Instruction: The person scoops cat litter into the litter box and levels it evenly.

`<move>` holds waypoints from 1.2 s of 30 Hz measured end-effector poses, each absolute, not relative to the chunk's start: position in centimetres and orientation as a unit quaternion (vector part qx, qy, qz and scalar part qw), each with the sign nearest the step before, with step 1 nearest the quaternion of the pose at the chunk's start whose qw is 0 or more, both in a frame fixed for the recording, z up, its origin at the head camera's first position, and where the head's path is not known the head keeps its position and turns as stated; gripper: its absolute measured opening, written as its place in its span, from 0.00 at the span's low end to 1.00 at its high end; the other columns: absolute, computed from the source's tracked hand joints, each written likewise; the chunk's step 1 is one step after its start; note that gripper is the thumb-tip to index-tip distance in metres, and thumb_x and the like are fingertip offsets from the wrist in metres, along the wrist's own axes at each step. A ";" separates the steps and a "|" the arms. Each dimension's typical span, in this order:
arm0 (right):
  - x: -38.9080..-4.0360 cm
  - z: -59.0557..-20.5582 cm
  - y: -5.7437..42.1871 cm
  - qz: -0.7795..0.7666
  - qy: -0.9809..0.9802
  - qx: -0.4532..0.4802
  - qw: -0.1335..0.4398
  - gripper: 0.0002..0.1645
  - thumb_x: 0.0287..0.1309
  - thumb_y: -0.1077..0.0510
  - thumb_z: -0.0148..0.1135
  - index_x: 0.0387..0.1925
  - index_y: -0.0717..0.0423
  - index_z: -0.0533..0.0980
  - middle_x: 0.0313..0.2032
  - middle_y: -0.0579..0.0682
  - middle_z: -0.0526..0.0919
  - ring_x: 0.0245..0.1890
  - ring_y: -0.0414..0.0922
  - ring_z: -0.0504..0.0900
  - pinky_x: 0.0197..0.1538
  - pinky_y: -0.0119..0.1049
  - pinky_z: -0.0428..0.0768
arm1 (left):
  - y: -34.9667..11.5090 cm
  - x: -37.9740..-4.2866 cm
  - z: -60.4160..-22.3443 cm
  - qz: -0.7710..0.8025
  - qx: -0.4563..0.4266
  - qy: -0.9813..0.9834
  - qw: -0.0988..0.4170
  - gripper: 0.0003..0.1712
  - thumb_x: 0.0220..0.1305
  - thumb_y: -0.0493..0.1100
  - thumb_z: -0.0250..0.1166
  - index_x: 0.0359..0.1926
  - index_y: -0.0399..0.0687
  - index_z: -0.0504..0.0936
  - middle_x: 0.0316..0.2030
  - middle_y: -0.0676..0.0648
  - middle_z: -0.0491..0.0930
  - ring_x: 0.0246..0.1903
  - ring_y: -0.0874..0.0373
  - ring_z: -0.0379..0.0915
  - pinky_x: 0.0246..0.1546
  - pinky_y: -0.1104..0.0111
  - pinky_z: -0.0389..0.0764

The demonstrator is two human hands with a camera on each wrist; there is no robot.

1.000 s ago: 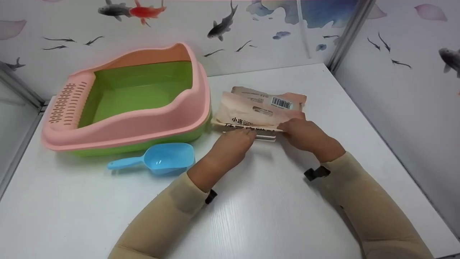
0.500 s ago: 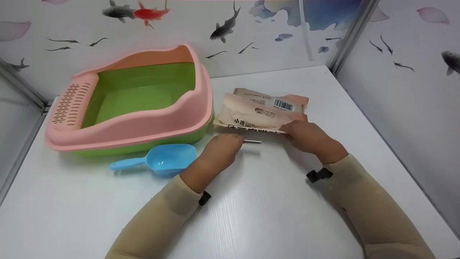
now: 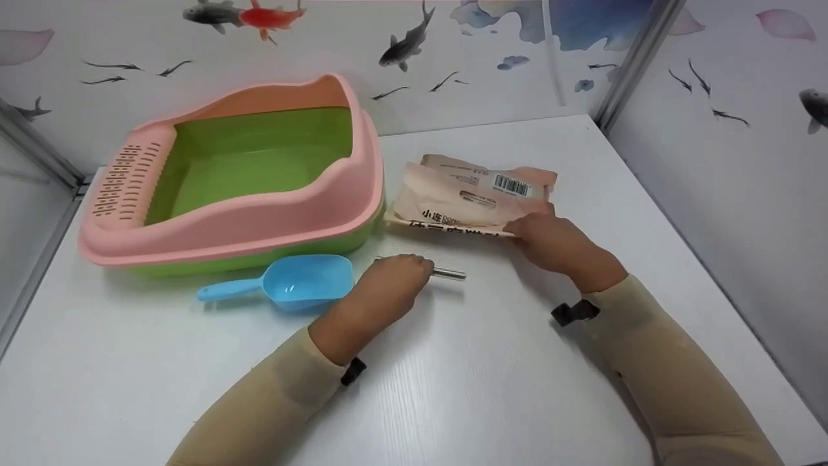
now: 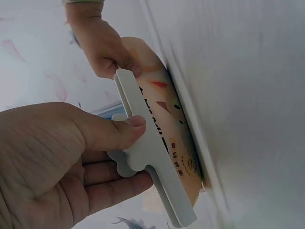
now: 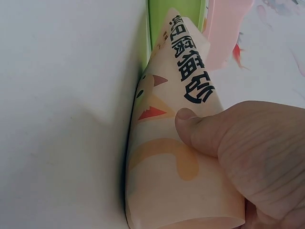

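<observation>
Nearest, two tan sleeves [image 3: 259,401], one black strap [image 3: 576,312] at each wrist, over one white table [image 3: 485,375]. In the left hand [image 3: 391,285], pinched between thumb and fingers, one long white clip [image 4: 152,152], just in front of the bag and apart from it. Just beside the left wrist, one blue scoop [image 3: 307,278], bowl upward, its bare inside showing. Gripped in the right hand [image 3: 550,249] by the near right corner, thumb on the printed front, one peach-coloured bag [image 3: 446,191], resting on the table, contents hidden. Left of the bag, behind the scoop, one large tray [image 3: 310,210]: raised pink rim, slotted panel at left, bare green floor inside. Farthest, white panels [image 3: 323,52] with painted fish, one of them red.
</observation>
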State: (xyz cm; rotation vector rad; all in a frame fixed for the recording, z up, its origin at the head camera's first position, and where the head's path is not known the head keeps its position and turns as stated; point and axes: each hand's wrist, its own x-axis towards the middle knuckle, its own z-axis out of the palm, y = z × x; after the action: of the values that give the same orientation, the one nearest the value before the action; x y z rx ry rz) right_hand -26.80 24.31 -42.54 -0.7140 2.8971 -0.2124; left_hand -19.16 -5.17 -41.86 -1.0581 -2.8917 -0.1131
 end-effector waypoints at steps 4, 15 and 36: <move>-26.9 -42.7 24.3 -0.068 0.966 -0.241 0.068 0.15 0.74 0.57 0.59 0.56 0.49 0.84 0.51 0.52 0.89 0.41 0.47 0.81 0.47 0.53 0.83 | -6.0 -18.5 -42.2 -0.028 -0.346 -0.938 0.023 0.11 0.65 0.24 0.63 0.43 0.40 0.85 0.36 0.44 0.87 0.39 0.50 0.86 0.36 0.59 0.86; -26.7 -42.7 24.6 -0.071 0.965 -0.244 0.066 0.16 0.74 0.58 0.59 0.57 0.47 0.84 0.53 0.52 0.89 0.43 0.47 0.81 0.49 0.53 0.83 | -7.4 -16.0 -42.8 -0.018 -0.354 -0.935 -0.003 0.11 0.67 0.28 0.64 0.46 0.42 0.85 0.39 0.45 0.87 0.40 0.51 0.86 0.37 0.60 0.86; -26.8 -42.5 24.3 -0.075 0.964 -0.244 0.071 0.15 0.74 0.58 0.60 0.57 0.49 0.84 0.53 0.52 0.89 0.42 0.47 0.81 0.50 0.53 0.83 | -7.2 -14.7 -42.7 -0.035 -0.355 -0.932 -0.068 0.06 0.66 0.36 0.70 0.42 0.48 0.89 0.35 0.49 0.86 0.35 0.54 0.81 0.30 0.62 0.81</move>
State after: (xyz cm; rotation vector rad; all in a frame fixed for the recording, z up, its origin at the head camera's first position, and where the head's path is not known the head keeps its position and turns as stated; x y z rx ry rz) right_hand -26.77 24.33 -42.50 -0.7335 2.8997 -0.2257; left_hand -14.70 -7.17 -42.74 -1.1655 -3.0608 -0.1146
